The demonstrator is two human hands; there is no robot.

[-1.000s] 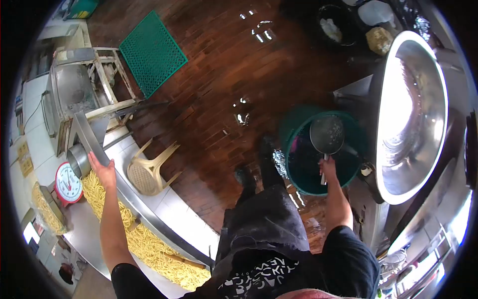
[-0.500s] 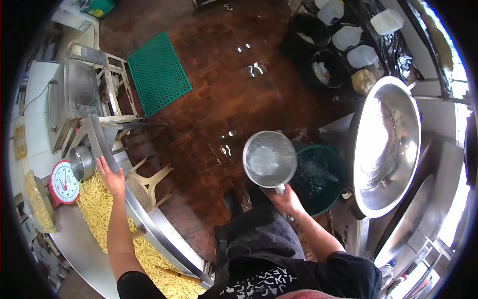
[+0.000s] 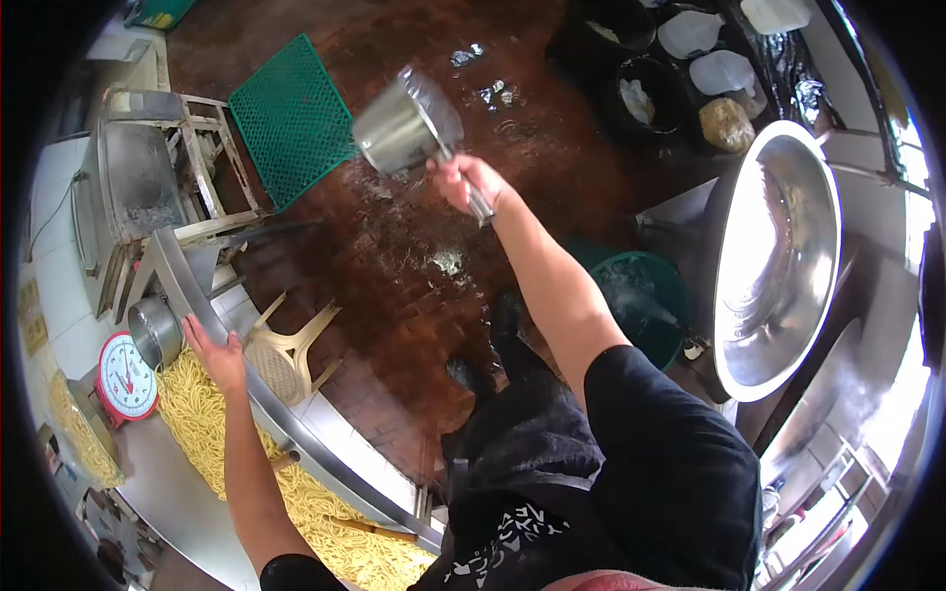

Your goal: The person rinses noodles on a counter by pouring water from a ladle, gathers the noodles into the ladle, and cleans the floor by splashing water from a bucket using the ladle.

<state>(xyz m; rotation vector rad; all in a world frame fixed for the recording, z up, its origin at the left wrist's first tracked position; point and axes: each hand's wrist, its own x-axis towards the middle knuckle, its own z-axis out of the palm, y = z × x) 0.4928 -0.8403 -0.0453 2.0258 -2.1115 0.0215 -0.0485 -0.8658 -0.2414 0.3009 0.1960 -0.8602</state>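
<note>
My right hand (image 3: 468, 184) is wrapped round the handle of a metal dipper (image 3: 396, 133), held out over the wet brick floor (image 3: 394, 305). The dipper is tipped on its side and slightly blurred. Splashed water glistens on the floor around it. With fingers stretched out, my left hand (image 3: 219, 360) rests at the raised rim of a steel table (image 3: 286, 419). Beside it lie a heap of yellow noodles (image 3: 202, 409) and a small metal pot (image 3: 155, 333). A green tub (image 3: 641, 295) stands by my right side, with water running into it.
A large steel basin (image 3: 778, 266) stands tilted at the right. A beige plastic stool (image 3: 286, 360) sits beside the table, and a green mat (image 3: 293, 123) lies on the floor. A red dial scale (image 3: 128, 376) stands at the left. Plastic jugs (image 3: 722, 74) lie at the upper right.
My right hand has swung the dipper from beside the green tub forward and left over the floor, tipping it. Water has splashed onto the floor. My left hand stays at the table rim.
</note>
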